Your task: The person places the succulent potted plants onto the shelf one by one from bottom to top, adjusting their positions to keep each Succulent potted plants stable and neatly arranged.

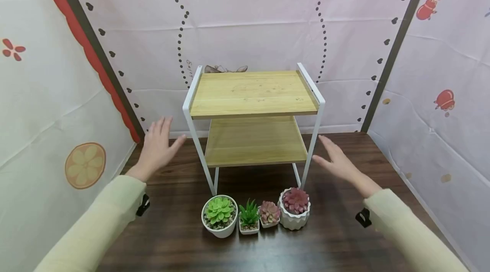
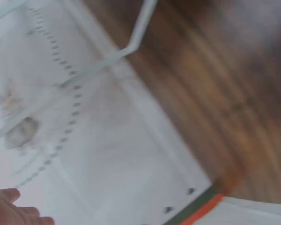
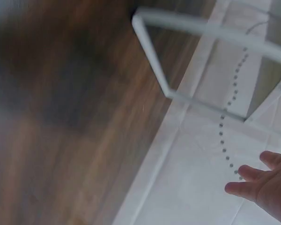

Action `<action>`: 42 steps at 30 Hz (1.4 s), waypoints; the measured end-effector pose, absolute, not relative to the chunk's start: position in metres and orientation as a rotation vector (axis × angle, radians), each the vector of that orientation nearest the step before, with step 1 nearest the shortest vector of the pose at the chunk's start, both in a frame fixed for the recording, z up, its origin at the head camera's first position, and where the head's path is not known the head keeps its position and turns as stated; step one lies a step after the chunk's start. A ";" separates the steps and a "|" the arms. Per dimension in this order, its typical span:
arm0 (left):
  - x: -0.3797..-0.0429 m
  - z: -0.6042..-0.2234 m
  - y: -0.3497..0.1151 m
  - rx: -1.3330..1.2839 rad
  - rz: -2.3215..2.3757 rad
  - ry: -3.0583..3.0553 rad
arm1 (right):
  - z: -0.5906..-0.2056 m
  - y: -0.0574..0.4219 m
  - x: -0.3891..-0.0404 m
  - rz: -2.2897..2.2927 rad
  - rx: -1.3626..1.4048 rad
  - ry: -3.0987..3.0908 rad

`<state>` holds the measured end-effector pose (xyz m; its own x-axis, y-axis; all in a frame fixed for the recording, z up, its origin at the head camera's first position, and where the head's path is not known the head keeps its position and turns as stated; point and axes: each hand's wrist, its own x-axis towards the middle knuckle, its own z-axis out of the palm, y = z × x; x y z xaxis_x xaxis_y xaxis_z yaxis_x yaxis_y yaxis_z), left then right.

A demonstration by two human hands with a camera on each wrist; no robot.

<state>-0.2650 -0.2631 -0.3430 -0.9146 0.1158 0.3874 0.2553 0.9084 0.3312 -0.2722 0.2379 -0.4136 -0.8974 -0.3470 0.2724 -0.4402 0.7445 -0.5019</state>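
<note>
A two-tier shelf [image 1: 254,97] with wooden boards and a white metal frame stands on the table. To its left, my left hand [image 1: 157,148] hovers with fingers spread, holding nothing. My right hand [image 1: 340,162] is near the right-hand leg of the frame, fingers extended and nothing in them. Part of the white frame [image 3: 152,61] shows in the right wrist view, apart from the fingers. In front of the shelf stand a green succulent in a round white pot [image 1: 220,216], a spiky green plant [image 1: 249,216], a small pink succulent [image 1: 269,213] and a dark red succulent in a ribbed pot [image 1: 294,208].
The dark wooden table [image 1: 172,238] is walled at the back and sides by printed cloth [image 1: 249,4]. A red scalloped strip [image 1: 95,68] runs along the left corner. Black wrist straps [image 1: 143,205] hang below both sleeves.
</note>
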 end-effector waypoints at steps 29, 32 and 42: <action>-0.291 -0.187 -0.182 -0.288 -0.536 -2.937 | -0.483 0.226 -0.168 1.102 0.742 -2.780; -0.295 -0.189 -0.170 -0.262 -0.525 -2.985 | -0.485 0.225 -0.167 1.108 0.740 -2.787; -0.297 -0.192 -0.161 -0.150 -0.499 -3.112 | -0.491 0.217 -0.167 1.083 0.771 -2.740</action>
